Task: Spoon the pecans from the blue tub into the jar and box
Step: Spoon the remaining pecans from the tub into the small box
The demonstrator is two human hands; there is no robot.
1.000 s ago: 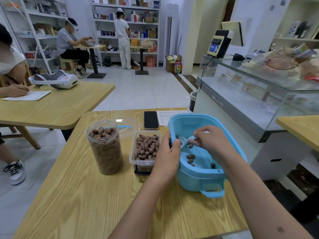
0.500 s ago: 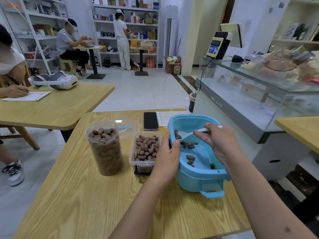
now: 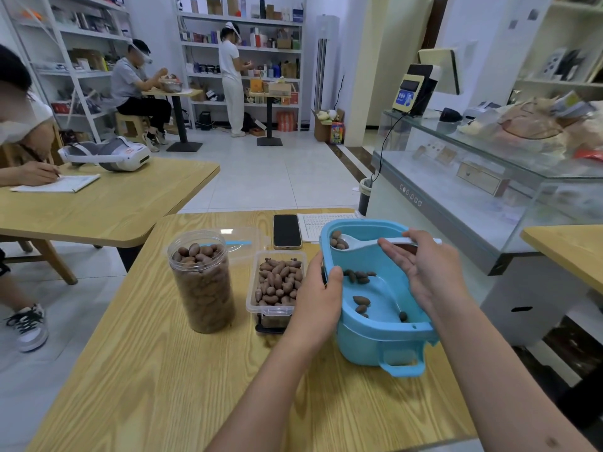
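The right hand [image 3: 430, 272] holds a white spoon [image 3: 362, 244] with pecans over the blue tub [image 3: 385, 340]. The left hand [image 3: 321, 295] grips its rim. Next, carry them level to the box [image 3: 277, 285] or the full jar [image 3: 202, 282].

R hand [image 3: 430, 275] lifts spoon [image 3: 355, 244] w/ pecans [image 3: 337, 243]; L hand [image 3: 321, 288] grips tub [image 3: 385, 340].
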